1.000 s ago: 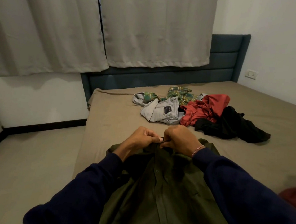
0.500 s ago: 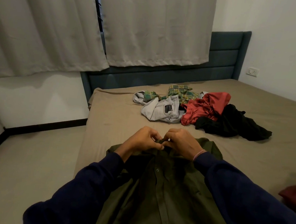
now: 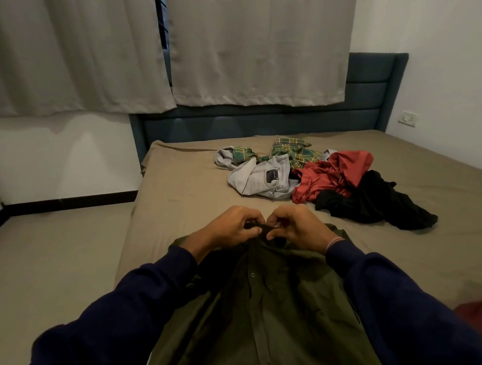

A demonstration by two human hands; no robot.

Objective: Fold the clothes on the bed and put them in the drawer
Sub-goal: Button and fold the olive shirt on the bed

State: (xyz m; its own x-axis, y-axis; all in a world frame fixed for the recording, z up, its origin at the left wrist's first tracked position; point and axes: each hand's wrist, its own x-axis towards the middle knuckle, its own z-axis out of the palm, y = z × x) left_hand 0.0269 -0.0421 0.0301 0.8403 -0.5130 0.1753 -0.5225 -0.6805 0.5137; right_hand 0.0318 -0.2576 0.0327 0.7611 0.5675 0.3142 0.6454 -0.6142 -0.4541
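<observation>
At shirt (image 3: pixel 274 318) collar, left hand (image 3: pixel 234 228) & right hand (image 3: pixel 297 227) still pinching fabric, barely moved.

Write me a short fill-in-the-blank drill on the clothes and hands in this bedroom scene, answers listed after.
1. Both hands pinch the collar of the ____ green shirt.
2. The left hand and right hand meet at the shirt's ____.
3. The black garment lies beside a ____ one.
4. The unfolded pile rests on the ____.

Answers: olive; collar; red; bed
</observation>
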